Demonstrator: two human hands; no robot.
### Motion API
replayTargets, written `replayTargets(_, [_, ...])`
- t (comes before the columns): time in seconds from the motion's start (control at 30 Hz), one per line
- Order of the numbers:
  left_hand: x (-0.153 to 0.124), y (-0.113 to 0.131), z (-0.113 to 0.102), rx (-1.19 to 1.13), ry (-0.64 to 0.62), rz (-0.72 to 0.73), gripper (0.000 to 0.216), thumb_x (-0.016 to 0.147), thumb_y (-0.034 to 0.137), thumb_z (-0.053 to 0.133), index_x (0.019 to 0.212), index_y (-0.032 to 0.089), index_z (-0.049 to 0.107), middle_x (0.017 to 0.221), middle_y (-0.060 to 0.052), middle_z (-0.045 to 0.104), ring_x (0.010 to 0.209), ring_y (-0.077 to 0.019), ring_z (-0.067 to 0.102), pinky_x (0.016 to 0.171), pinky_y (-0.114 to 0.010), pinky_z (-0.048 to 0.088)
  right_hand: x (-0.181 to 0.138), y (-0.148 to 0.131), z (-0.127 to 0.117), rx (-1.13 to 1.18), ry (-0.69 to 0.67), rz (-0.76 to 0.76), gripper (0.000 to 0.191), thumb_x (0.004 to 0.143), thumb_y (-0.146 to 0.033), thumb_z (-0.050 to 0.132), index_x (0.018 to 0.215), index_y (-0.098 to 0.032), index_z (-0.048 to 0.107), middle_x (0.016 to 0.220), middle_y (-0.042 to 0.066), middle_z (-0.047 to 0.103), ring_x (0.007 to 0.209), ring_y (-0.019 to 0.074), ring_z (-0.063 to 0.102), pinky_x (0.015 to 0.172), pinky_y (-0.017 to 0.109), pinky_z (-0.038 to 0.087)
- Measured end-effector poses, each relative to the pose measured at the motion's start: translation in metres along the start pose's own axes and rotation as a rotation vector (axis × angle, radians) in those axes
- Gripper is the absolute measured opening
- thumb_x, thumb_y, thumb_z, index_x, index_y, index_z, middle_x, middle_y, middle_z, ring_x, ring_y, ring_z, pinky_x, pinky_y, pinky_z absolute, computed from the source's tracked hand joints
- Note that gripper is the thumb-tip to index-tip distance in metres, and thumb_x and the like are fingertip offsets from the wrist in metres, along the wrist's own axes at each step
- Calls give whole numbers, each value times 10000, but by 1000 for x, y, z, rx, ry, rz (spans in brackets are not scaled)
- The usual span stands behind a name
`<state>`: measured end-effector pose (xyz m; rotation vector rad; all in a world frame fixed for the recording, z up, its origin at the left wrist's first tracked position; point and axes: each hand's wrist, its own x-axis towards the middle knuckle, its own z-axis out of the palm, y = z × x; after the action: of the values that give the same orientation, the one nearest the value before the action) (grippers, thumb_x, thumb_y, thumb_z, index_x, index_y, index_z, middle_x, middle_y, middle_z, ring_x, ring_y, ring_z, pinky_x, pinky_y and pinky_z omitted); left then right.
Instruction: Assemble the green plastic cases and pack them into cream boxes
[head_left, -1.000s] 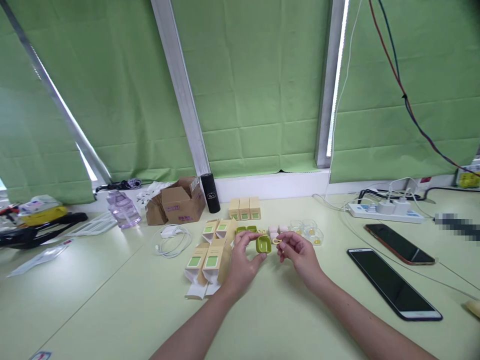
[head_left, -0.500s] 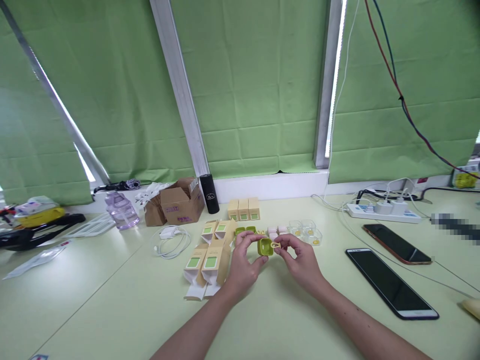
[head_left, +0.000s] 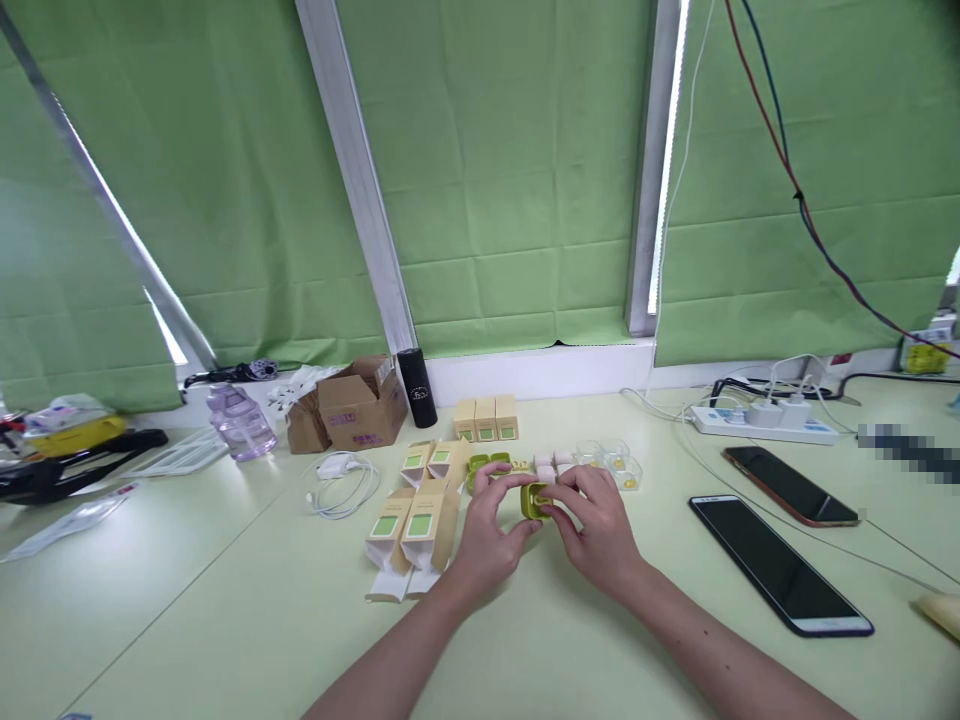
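Observation:
My left hand (head_left: 489,538) grips a small olive-green square case (head_left: 529,506) between thumb and fingers, its open side toward me. The fingers of my right hand (head_left: 602,522) pinch a small pale-yellow loop-shaped piece (head_left: 541,499), which sits at the case's opening; fingertips partly cover it. Just behind my hands lie more green cases (head_left: 499,461), several yellow pieces (head_left: 519,465), small pinkish-white blocks (head_left: 543,461) and clear plastic containers (head_left: 616,456) with something yellow in them.
Opened small cartons (head_left: 421,528) lie left of my left hand, with three closed cartons (head_left: 486,420) farther back. A charger cable (head_left: 346,487), a cardboard box (head_left: 360,412) and a black bottle (head_left: 417,390) stand left. Two phones (head_left: 781,565) and a power strip (head_left: 765,424) are right.
My right hand has moved left, bringing the yellow piece from beside the case into its opening. My left hand still holds the case, which has turned slightly.

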<state>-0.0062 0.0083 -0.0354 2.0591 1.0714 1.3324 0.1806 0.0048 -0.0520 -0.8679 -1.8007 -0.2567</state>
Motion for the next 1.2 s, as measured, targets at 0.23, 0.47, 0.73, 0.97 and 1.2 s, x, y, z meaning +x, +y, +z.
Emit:
replayTargets(0.23, [-1, -2, 1, 17, -5, 42, 491, 762, 72, 778, 1199, 284, 702, 1294, -98, 562, 1346, -310, 478, 1111, -500, 438, 0, 1, 1, -17, -13, -8, 184, 968, -99, 562, 1010, -207, 704, 816, 28, 575, 777, 190, 514, 747, 355, 355])
replayTargets(0.47, [-1, -5, 1, 25, -16, 61, 503, 749, 65, 778, 1197, 280, 702, 1284, -96, 583, 1334, -315, 486, 1099, -504, 448, 1, -2, 0, -45, -5, -45, 176, 970, -87, 543, 967, -202, 677, 801, 26, 585, 766, 183, 520, 745, 354, 354])
replayTargets(0.73, [0, -4, 1, 23, -25, 84, 501, 753, 71, 781, 1199, 284, 701, 1265, -95, 598, 1329, -316, 486, 1089, -512, 455, 2, -3, -1, -87, -20, -70, 186, 962, -78, 535, 950, -216, 659, 793, 27, 597, 758, 191, 516, 732, 361, 357])
replayTargets(0.97, [-1, -2, 0, 20, -39, 48, 527, 738, 50, 784, 1198, 296, 710, 1287, -93, 555, 1337, -310, 482, 1105, -498, 450, 2, -3, -1, -97, -28, -95, 189, 961, -66, 525, 941, -207, 650, 784, 27, 592, 750, 187, 498, 726, 357, 350])
replayTargets(1.2, [-1, -3, 0, 3, -48, 54, 552, 731, 37, 779, 1210, 303, 714, 1275, -95, 553, 1324, -309, 485, 1098, -507, 457, 3, -4, 0, -89, -19, -105, 203, 959, -58, 514, 897, -201, 643, 758, 23, 575, 727, 182, 478, 706, 350, 341])
